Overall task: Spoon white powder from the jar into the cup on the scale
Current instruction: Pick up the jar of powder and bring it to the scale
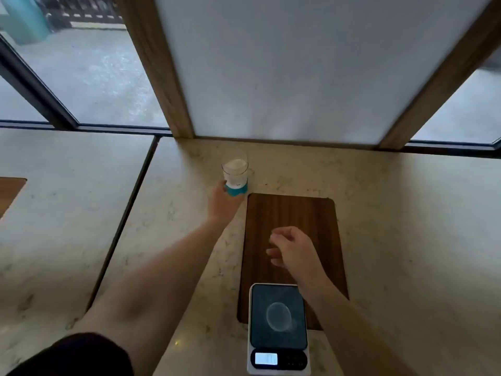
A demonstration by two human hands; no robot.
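Observation:
A clear jar [235,176] with white powder inside and a teal base stands on the counter beyond the wooden board. My left hand [222,203] grips the jar at its base from the near left side. A clear cup [278,316], seen from above, sits in the middle of a digital scale [279,328] whose display is lit. My right hand [291,249] hovers over the wooden board [287,213] between jar and scale. Its fingers are loosely curled and apart, and nothing shows in them. No spoon is in view.
The scale sits at the near end of the dark wooden board, which is set into a pale marble counter [406,226]. A wood-framed white panel [284,77] rises at the counter's back edge, with windows on both sides. A seam [127,213] splits the counter on the left.

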